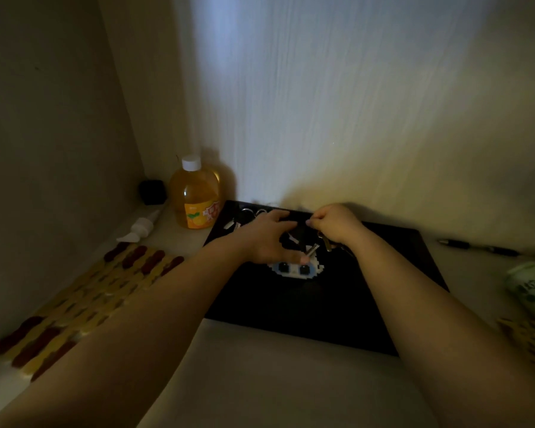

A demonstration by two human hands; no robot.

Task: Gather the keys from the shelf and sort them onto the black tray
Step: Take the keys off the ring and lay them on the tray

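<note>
A black tray (393,304) lies on the pale shelf against the back wall. Both of my hands are over its middle. My left hand (267,239) has its fingers spread, the thumb tip resting by a silver key (311,250) and a white pixel-style charm (294,269) with two blue squares. My right hand (334,222) is pinched shut on a bunch of keys (325,242) that hangs below it onto the tray. More key rings and a key (244,216) lie at the tray's far left corner. The light is dim, so details are hard to read.
An orange drink bottle (195,196) with a white cap stands left of the tray, beside a small black cube (152,191) and a white pump nozzle (142,227). A yellow and dark red woven mat (84,301) lies at left. A pen (476,246) and a green packet (531,285) are at right.
</note>
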